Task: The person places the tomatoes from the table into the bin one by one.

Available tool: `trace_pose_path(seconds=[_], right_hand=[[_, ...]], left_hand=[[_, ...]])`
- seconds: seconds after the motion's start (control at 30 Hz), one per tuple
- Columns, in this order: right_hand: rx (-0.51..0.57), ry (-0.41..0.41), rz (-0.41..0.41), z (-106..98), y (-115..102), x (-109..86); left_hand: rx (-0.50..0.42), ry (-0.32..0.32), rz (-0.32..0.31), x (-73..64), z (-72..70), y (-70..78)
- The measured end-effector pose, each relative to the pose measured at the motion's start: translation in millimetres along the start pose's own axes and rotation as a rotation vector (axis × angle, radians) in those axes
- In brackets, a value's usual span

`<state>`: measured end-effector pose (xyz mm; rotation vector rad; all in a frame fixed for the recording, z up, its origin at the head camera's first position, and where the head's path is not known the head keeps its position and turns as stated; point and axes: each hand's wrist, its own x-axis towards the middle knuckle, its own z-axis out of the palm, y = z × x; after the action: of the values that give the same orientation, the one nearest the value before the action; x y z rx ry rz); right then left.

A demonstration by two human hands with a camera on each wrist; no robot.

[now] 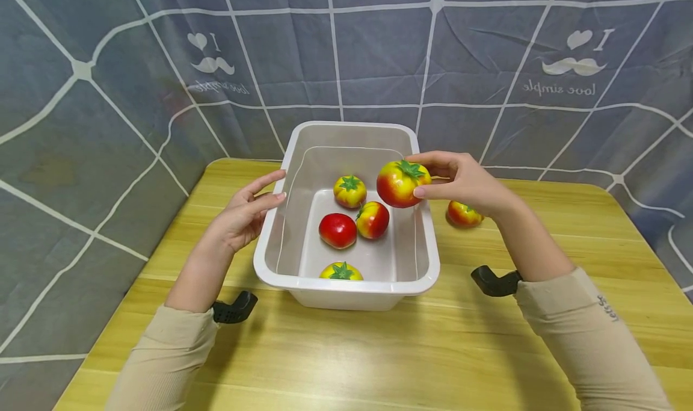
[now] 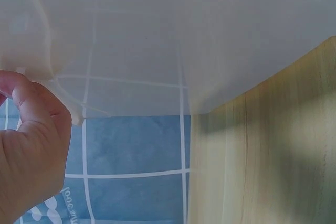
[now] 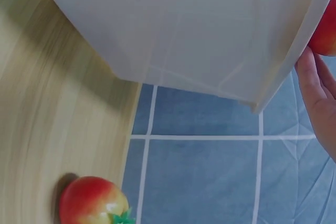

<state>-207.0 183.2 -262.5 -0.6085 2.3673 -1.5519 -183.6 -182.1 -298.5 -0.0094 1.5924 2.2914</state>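
In the head view a white plastic bin (image 1: pixel 346 286) stands on the table with several red-and-yellow toy tomatoes inside, such as an all-red one (image 1: pixel 338 230) and a yellow one (image 1: pixel 349 191). My right hand (image 1: pixel 460 179) pinches another toy tomato (image 1: pixel 397 187), green leaves up, over the bin's right rim. On the left, my left hand (image 1: pixel 238 215) holds the bin's rim between thumb and fingers. One toy tomato (image 1: pixel 464 214) lies on the table right of the bin, partly behind the right forearm; the right wrist view also shows this tomato (image 3: pixel 92 201).
The wooden table (image 1: pixel 346 357) runs around the bin. A blue-grey curtain (image 1: pixel 379 56) with white lines hangs behind and to the left, close to the table's edges. Black wrist devices sit on the left wrist (image 1: pixel 234 309) and right wrist (image 1: pixel 495 281).
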Motion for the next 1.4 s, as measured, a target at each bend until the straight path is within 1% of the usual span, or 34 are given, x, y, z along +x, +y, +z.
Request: trace_pose_path(seconds=[0.2, 0.53, 0.77, 0.97, 1.2, 1.4], right_hand=[[-0.017, 0.001, -0.004, 1.1, 0.5, 2.5], [0.008, -0.001, -0.012, 2.9, 2.5, 3.4], [-0.014, -0.013, -0.015, 3.1, 2.8, 3.8], [-0.042, 0.016, -0.012, 4.3, 3.6, 2.8], [-0.022, 0.021, -0.045, 2.9, 7.0, 0.5], [-0.026, 0.062, -0.051, -3.2, 10.2, -3.9]], left_hand=[[0.003, 0.005, 0.002, 0.2, 0.1, 0.1], [-0.005, 0.003, 0.002, -0.2, 0.0, -0.8], [0.000, 0.004, 0.000, -0.6, 0.0, -0.8], [0.003, 0.004, 0.001, -0.3, -0.2, -0.9], [0.000, -0.002, 0.004, -0.2, -0.8, -1.1], [-0.005, -0.010, 0.011, -0.8, -0.8, -1.5]])
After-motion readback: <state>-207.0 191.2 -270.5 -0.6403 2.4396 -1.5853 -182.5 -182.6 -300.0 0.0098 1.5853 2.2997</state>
